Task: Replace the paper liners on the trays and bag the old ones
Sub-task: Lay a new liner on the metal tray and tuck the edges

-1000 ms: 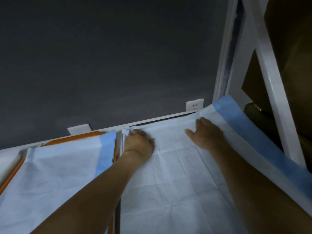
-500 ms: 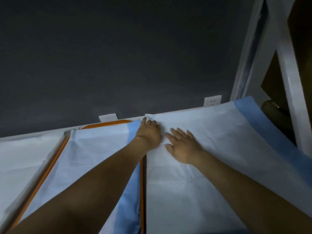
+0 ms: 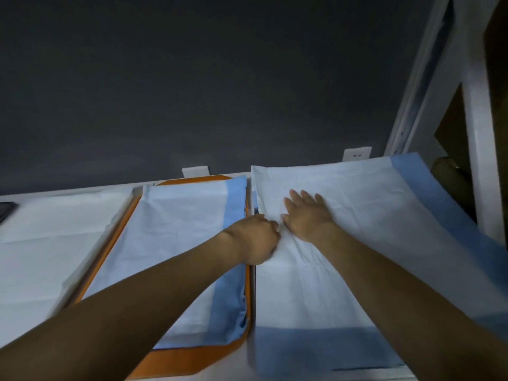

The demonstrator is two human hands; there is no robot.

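Beside the orange tray (image 3: 192,361), the flat right hand (image 3: 308,213) presses the liner (image 3: 371,243) down; the curled left hand (image 3: 255,239), grip unclear, should tuck slowly.

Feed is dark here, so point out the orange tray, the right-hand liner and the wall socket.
orange tray (image 3: 192,358), head view, near rim.
right-hand liner (image 3: 357,215), head view, white middle.
wall socket (image 3: 356,154), head view, faceplate.

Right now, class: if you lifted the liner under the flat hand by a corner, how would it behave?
Probably floppy: the liner shows fold creases and puckers beside the left hand. Likely light, apt to slide: the right hand pins it.
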